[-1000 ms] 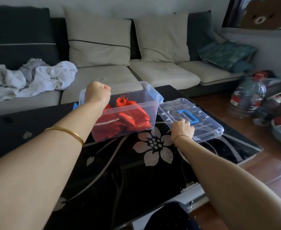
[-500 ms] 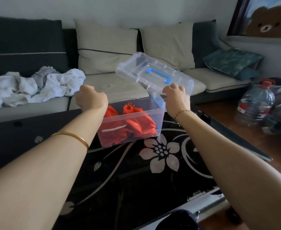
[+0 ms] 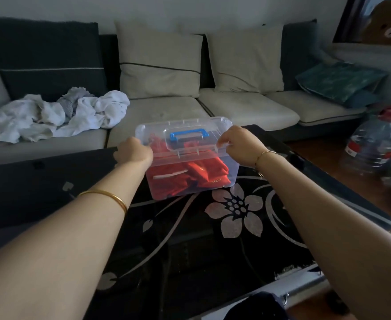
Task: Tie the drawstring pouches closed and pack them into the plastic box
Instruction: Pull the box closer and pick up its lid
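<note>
Now the lid (image 3: 185, 135) sits on top of the box (image 3: 232, 172), and both hands are at its ends. The left hand (image 3: 133, 151) is curled at the lid's left edge, fingers tucked over the rim, though how firmly it bears on the plastic cannot be told. The right hand (image 3: 239, 144) pinches the lid's right front corner between thumb and fingertips. The red pouches (image 3: 203, 172) lie inside the box, just below and between the two hands, seen through the clear wall. Whether every one is tied cannot be told from here. The blue handle (image 3: 188, 135) lies flat in the lid's middle, between the hands and a little beyond them.

The step in hand looks like seating the lid. To do it well, line up all four corners first. The far edge, beyond both hands, is the one to check, since it is hardest to see. Then press down evenly at both ends together, so that one side does not pop up as the other goes down. The pouches reach up close under the lid near the left hand; any cloth or cord caught over the rim would keep it from closing, so tuck it in first. The box stands on the glossy table (image 3: 189, 250) and could slide away from the hands, so push straight down, not forward.
</note>
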A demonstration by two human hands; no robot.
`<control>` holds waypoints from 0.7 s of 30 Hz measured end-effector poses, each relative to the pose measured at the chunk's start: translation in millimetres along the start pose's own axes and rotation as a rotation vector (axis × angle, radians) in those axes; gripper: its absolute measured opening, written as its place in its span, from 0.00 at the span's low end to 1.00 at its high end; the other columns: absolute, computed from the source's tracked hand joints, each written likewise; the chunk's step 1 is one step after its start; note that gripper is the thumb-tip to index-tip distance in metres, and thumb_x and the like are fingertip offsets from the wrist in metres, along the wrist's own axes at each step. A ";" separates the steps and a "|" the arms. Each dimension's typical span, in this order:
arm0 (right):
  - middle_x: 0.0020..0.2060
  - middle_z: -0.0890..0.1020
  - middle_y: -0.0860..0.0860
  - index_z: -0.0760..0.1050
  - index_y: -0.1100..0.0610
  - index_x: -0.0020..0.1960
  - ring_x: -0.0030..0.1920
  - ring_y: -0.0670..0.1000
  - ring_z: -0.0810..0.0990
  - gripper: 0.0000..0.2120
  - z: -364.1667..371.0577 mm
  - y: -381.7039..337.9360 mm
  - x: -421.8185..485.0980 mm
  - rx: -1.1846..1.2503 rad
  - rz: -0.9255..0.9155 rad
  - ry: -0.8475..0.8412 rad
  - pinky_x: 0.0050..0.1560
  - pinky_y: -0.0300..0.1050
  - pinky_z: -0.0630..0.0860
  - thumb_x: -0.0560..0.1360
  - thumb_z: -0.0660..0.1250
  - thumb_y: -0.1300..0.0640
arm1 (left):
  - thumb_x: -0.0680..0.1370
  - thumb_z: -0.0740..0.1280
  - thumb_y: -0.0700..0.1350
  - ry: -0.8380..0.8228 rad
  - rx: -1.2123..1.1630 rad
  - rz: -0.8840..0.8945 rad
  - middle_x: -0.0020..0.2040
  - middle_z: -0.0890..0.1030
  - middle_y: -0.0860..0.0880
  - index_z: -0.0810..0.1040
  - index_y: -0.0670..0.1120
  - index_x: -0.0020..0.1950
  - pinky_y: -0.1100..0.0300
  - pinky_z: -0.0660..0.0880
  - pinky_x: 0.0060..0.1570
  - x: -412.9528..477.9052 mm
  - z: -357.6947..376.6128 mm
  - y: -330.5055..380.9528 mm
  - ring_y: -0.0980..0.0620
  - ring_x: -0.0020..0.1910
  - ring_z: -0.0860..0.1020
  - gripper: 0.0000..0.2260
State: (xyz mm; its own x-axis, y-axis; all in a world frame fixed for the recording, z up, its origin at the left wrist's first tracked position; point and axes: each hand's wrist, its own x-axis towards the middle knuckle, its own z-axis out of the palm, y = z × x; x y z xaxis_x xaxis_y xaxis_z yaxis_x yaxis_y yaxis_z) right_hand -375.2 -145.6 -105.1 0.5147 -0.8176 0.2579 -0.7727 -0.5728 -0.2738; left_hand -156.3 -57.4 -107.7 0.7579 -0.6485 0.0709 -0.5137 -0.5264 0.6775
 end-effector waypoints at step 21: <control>0.54 0.77 0.55 0.54 0.55 0.76 0.46 0.50 0.74 0.38 22.4 32.4 24.4 1.107 0.744 0.378 0.47 0.44 0.72 0.71 0.66 0.66 | 0.73 0.68 0.41 0.026 -0.469 -0.164 0.58 0.77 0.40 0.70 0.36 0.61 0.56 0.69 0.43 8.1 5.7 -10.3 0.42 0.51 0.76 0.19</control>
State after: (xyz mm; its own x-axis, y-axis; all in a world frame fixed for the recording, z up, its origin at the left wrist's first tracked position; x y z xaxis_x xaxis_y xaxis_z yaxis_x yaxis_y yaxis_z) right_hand -379.3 -185.4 -128.4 -0.1521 -0.9845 -0.0878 -0.0323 0.0937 -0.9951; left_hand -147.2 -60.3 -118.2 0.8263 -0.5611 -0.0500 -0.1552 -0.3120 0.9373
